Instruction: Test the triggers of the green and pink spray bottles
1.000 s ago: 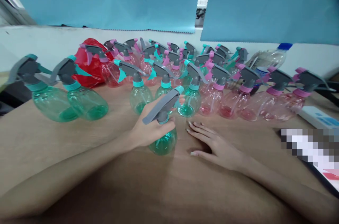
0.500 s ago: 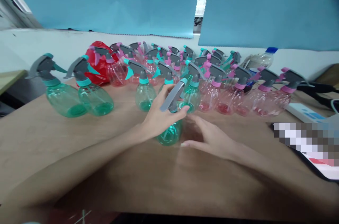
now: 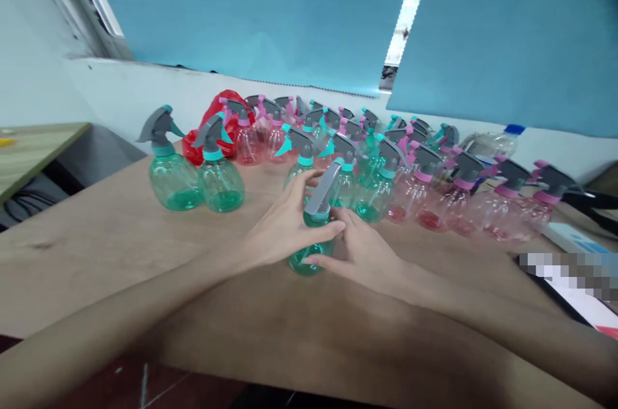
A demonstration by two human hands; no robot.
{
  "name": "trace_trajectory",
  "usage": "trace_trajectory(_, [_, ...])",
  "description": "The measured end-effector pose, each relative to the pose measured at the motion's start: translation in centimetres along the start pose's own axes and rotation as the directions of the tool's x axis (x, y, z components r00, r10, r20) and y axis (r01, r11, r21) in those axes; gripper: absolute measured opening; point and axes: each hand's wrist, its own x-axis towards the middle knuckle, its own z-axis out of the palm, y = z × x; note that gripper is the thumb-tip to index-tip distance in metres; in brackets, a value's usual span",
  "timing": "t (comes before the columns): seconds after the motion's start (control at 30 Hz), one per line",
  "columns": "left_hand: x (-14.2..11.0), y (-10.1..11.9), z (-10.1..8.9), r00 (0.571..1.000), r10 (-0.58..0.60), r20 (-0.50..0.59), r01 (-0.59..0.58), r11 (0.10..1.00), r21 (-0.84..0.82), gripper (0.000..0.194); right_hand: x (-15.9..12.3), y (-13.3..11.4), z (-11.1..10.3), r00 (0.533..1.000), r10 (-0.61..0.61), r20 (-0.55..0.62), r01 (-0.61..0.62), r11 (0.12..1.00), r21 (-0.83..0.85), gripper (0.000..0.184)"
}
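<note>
Green spray bottle (image 3: pixel 311 256) upright on wooden table (image 3: pixel 193 241), near the row of pink-collared spray bottles. Left hand (image 3: pixel 282 222): fingers curved around its upper part. Right hand (image 3: pixel 367 248): fingers half-curled at its side; firmness of grip unclear.

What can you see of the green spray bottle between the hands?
The spray bottle is see-through green, plastic-looking, rounded, with a turquoise collar and grey spray head. It stands roughly upright on the table, nearer than the other bottles. The left hand holds it around the neck. The right hand curves around its side, thumb across the lower body; its grip is unclear. Its trigger is hidden.
</note>
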Motion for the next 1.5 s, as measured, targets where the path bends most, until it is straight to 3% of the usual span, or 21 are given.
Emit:
trace_trajectory(0.13, [-2.6, -2.4, -2.5, 0.994, -0.074, -0.077, 0.089, 0.973, 0.214, 0.057, 2.7, -1.6, 1.7, 0.998, -0.066, -0.016, 0.066, 0.997, -0.03, 0.063])
trace_trajectory(0.23, [-3.9, -4.6, -3.9, 0.986, -0.001, -0.165, 0.064, 0.925, 0.375, 0.032, 5.1, -2.7, 3.1, 0.992, -0.124, -0.031, 0.122, 0.99, -0.066, 0.059])
trace_trajectory(0.37, [-4.2, -7.1, -5.6, 0.968, -0.011, -0.252, 0.125, 0.888, 0.443, 0.033, 7.5, -3.7, 3.9, 0.99, -0.135, -0.04, 0.131, 0.988, -0.085, 0.06])
trace_trajectory(0.47, [-3.5, -7.9, -6.6, 0.962, -0.061, -0.265, 0.179, 0.875, 0.45, 0.038, 8.1, -3.2, 3.2, 0.993, -0.105, -0.049, 0.101, 0.992, -0.074, 0.051])
trace_trajectory(0.73, [-1.5, -7.6, -7.2, 0.97, -0.092, -0.224, 0.188, 0.869, 0.457, 0.031, 6.0, 1.9, -0.8, 0.964, 0.059, -0.261, -0.096, 0.987, -0.132, 0.037])
trace_trajectory(0.87, [-0.7, -7.4, -7.2, 0.973, -0.096, -0.211, 0.187, 0.865, 0.465, 0.034, 5.5, 2.7, -1.5, 0.956, 0.107, -0.273, -0.142, 0.983, -0.113, 0.038])
trace_trajectory(1.13, [0.7, -7.2, -6.7, 0.97, -0.12, -0.213, 0.216, 0.827, 0.519, 0.041, 7.7, 2.6, -0.1, 0.962, 0.202, -0.186, -0.214, 0.976, -0.045, 0.046])
trace_trajectory(1.37, [1.3, -7.5, -6.1, 0.957, -0.132, -0.259, 0.256, 0.804, 0.536, 0.031, 9.2, 3.2, 2.4, 0.961, 0.234, -0.147, -0.219, 0.969, 0.112, 0.059])
trace_trajectory(1.5, [0.3, -7.0, -5.9, 0.959, -0.097, -0.265, 0.229, 0.816, 0.531, 0.046, 9.8, 3.5, 3.7, 0.95, 0.259, -0.175, -0.225, 0.955, 0.192, 0.064])
